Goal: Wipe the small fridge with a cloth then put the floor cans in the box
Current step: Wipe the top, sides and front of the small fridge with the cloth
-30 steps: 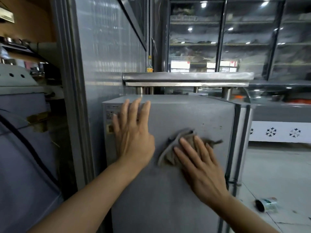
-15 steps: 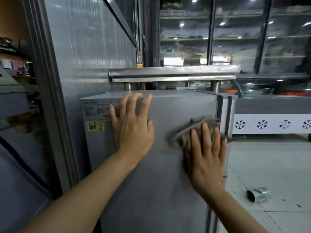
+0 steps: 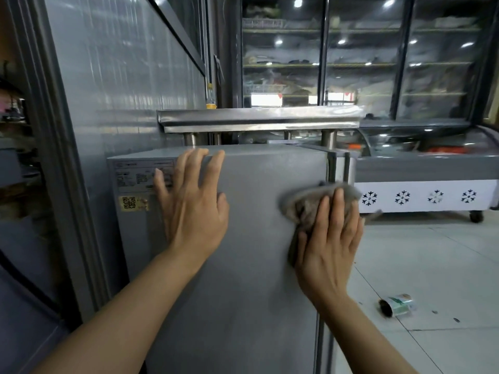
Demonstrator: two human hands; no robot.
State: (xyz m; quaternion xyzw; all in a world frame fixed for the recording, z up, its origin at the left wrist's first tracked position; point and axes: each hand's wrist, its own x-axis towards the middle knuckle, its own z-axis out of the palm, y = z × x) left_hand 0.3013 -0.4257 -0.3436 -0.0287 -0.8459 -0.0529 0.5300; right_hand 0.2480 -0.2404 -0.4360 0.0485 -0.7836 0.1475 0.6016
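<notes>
The person stands at the grey side panel of the small fridge [image 3: 243, 265], both bare forearms reaching forward from the bottom of the view. The left hand [image 3: 193, 209] lies flat against the upper part of the panel, fingers straight and spread apart, their tips reaching the fridge's top edge; it holds nothing and partly covers a printed rating label [image 3: 140, 175]. Just below that label a yellow QR sticker [image 3: 133, 203] is stuck to the panel. The right hand [image 3: 328, 247] presses a crumpled grey cloth [image 3: 310, 203] against the panel near its right edge, close to the door seam; the fingers are straight and laid side by side over the cloth rather than curled round it, and the cloth bunches out above and to the left of the fingertips. On the tiled floor [image 3: 432, 265] to the right of the fridge, well apart from both hands, a single can [image 3: 397, 306] lies on its side with its dark open end turned toward the fridge. Behind the fridge a stainless steel shelf [image 3: 259, 118] stands on short posts, a chest freezer [image 3: 426, 184] with snowflake cutouts sits further right, and glass-door display coolers [image 3: 364, 55] line the back wall.
</notes>
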